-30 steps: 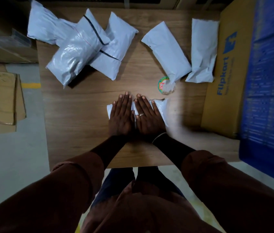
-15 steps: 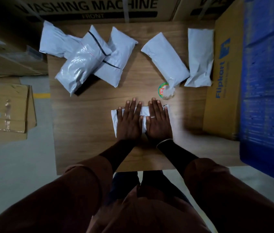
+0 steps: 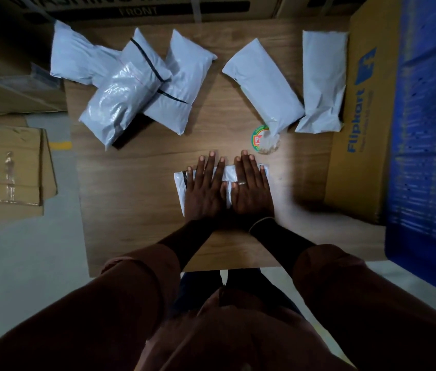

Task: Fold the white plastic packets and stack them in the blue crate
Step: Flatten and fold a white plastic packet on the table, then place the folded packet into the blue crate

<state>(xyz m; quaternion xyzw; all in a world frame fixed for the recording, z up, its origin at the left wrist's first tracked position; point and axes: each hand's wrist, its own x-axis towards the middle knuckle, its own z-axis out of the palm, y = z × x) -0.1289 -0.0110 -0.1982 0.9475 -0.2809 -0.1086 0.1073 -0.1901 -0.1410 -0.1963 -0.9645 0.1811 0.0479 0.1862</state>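
Both of your hands lie flat, palms down and fingers spread, on one folded white packet [image 3: 220, 178] near the middle of the wooden table [image 3: 136, 199]. Your left hand [image 3: 204, 190] covers its left half and your right hand [image 3: 251, 187] its right half, thumbs almost touching. Neither grip closes on anything; the fingers are stretched out and only press the packet down.

Five more white packets wait at the far side of the table. Three overlap at the far left [image 3: 128, 87], the top one wrinkled and crossed by a black strip. Two lie at the far right: a slanted one [image 3: 263, 85] whose near end rests over a round sticker [image 3: 258, 137], and an upright one [image 3: 321, 81] against a Flipkart carton [image 3: 361, 116]. Right of that carton stands the blue crate [image 3: 425, 156], blurred, its inside not visible.
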